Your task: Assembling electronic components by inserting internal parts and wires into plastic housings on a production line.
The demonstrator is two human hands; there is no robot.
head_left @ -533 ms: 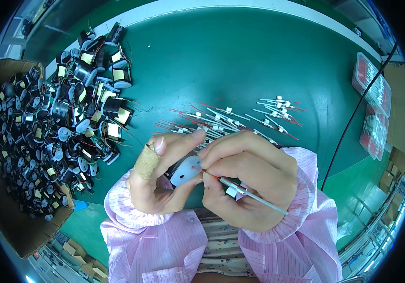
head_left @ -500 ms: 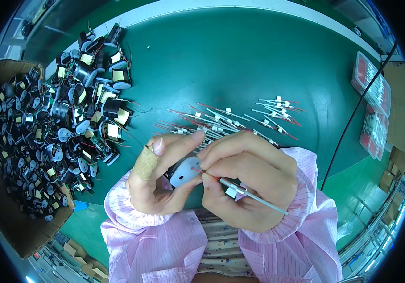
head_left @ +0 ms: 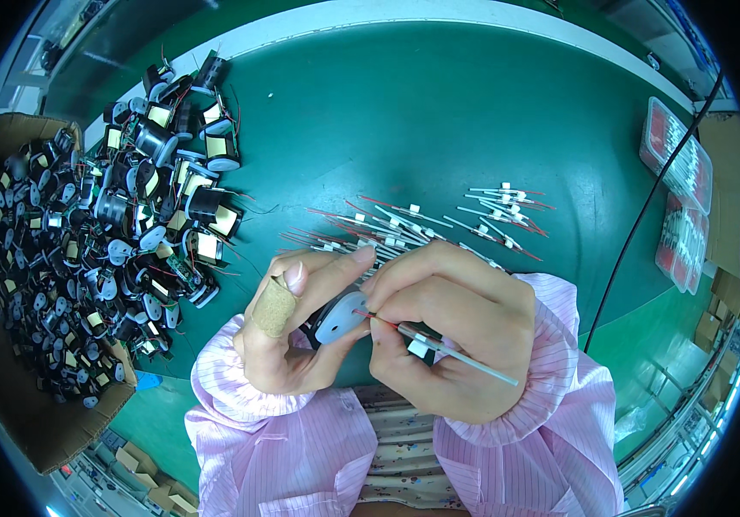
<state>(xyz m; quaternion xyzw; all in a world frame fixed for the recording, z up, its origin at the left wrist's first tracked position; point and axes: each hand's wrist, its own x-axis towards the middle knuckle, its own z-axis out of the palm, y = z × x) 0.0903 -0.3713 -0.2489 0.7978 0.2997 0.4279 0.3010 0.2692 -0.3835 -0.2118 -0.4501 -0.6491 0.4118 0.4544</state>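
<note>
My left hand [head_left: 301,345], a tan bandage on one finger, is closed around a black cylindrical part [head_left: 340,318]. Its pale grey-blue end cap has small holes and is turned towards my other hand. Between the thumb and fingers of my right hand [head_left: 465,319] is a thin tube with wires [head_left: 478,365], white tab and metal sleeve included. The red wire end reaches the cap's edge at my fingertips; whether it enters a hole is hidden. Behind my hands, several similar tubes with red wires [head_left: 396,226] lie loosely on the green table.
Many black parts with grey caps [head_left: 155,142] are heaped on the table's left, beside a cardboard box [head_left: 60,448] full of more. At the right edge stand two clear plastic boxes [head_left: 702,185] with tubes inside. A black cable [head_left: 620,258] hangs in front of them.
The black part has turned slightly in my left hand, so its cap looks narrower. Both hands stay close together, and the tube has shifted a little.
</note>
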